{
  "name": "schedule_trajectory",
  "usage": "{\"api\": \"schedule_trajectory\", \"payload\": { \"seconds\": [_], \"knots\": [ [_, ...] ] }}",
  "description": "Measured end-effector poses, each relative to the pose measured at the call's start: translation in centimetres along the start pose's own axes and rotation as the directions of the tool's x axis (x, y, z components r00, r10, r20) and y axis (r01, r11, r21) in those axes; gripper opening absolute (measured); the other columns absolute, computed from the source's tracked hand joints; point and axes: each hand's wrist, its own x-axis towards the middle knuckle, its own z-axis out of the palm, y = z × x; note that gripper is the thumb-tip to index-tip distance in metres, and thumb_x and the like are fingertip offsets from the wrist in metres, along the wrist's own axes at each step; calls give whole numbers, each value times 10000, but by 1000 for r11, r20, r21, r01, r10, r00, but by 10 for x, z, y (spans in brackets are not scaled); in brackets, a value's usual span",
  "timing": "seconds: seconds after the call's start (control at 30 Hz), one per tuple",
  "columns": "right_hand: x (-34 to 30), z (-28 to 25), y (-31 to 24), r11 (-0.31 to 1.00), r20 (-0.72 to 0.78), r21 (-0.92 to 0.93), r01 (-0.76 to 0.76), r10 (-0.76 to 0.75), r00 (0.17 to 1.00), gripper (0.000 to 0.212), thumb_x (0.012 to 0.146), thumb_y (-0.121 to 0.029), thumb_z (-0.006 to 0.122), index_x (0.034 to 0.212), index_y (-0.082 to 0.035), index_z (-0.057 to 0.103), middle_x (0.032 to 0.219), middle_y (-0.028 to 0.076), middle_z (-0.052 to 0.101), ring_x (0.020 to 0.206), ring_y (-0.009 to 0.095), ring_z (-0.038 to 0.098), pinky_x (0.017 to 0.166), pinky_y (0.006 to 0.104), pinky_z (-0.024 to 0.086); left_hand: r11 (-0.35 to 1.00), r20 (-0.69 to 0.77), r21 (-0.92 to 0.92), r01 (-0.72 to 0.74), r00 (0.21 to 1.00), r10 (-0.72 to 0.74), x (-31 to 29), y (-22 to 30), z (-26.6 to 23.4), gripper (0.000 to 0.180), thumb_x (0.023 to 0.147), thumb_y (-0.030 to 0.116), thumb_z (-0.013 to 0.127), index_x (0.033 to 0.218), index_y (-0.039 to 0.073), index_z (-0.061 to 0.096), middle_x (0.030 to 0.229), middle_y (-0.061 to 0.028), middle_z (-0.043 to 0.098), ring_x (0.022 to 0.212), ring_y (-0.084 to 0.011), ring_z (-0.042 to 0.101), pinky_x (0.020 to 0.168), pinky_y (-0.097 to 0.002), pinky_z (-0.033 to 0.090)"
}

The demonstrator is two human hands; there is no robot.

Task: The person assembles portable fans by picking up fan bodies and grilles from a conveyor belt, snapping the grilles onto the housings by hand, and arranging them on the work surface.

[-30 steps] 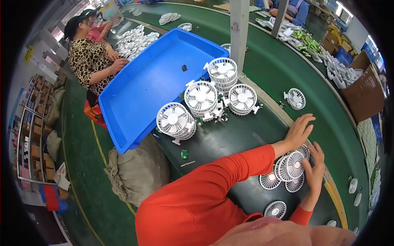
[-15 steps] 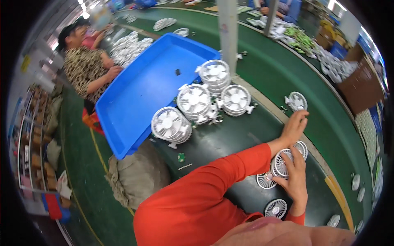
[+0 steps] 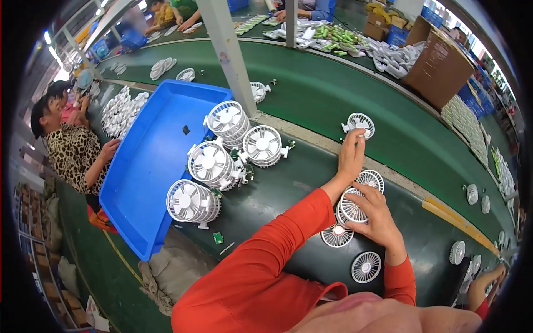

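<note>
My left hand reaches over the belt with fingers stretched out. Its fingertips meet the near rim of a white fan unit; I cannot make out a grip. Closer to me, my right hand has thumb and fingers round a white round fan grille. Under and beside that one are a farther grille and a nearer grille. A separate grille lies flat on the dark worktop. Left of my arms stand several stacks of white fan units with blades showing.
A big blue tray lies left of the stacks, beside a metal post. A small green circuit board lies on the worktop. The green conveyor belt runs behind, carrying scattered fan parts. A person in a patterned top sits far left.
My left hand has come up to the fan unit on the belt, its fingertips now at the rim. My right hand stays on the grille. The whole view has turned to the right.
</note>
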Motion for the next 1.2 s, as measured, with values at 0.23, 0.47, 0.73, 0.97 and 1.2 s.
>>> {"api": "schedule_trajectory", "payload": {
  "seconds": [0.23,0.47,0.73,0.97,1.2],
  "knots": [
    [29,-18,40,954,-250,299,6,72,966,660,662,-132,764,1290,-89,563,1407,152,464,1281,323,457,1029,395,396,1000,-38,14,-17,999,18,2,-13,-11,284,1014,198,433,1213,15,520,1150,-122,586,1022,-207,613,798,-311,497],
    [96,-13,135,974,-509,-184,-136,24,860,578,773,-173,734,1315,-88,552,1377,207,477,1264,356,450,1052,436,355,996,-60,-64,70,996,-73,-1,-3,6,243,961,147,485,1155,15,549,1117,-170,565,1043,-299,567,903,-363,452],
    [129,34,184,912,-418,-370,-175,4,908,592,851,-240,668,1402,-163,465,1416,229,410,1284,398,401,1059,482,331,993,-87,-115,36,995,-47,-4,10,-4,236,969,131,461,1174,17,495,1137,-157,538,972,-277,575,851,-361,471],
    [119,10,186,940,-347,-316,-126,9,938,537,860,-224,667,1368,-144,510,1372,225,467,1258,394,440,1049,467,345,995,-90,-90,33,995,-42,-1,5,-5,248,974,137,460,1193,23,486,1184,-141,516,1016,-259,566,837,-353,486],
    [87,-3,151,752,-373,649,-113,445,814,436,937,-130,550,1356,-16,499,1343,129,531,1178,220,541,994,334,423,973,35,-187,135,991,-131,4,-1,4,438,947,144,533,1358,75,399,1363,-121,420,1222,-252,462,910,-342,471]
  ]
}}
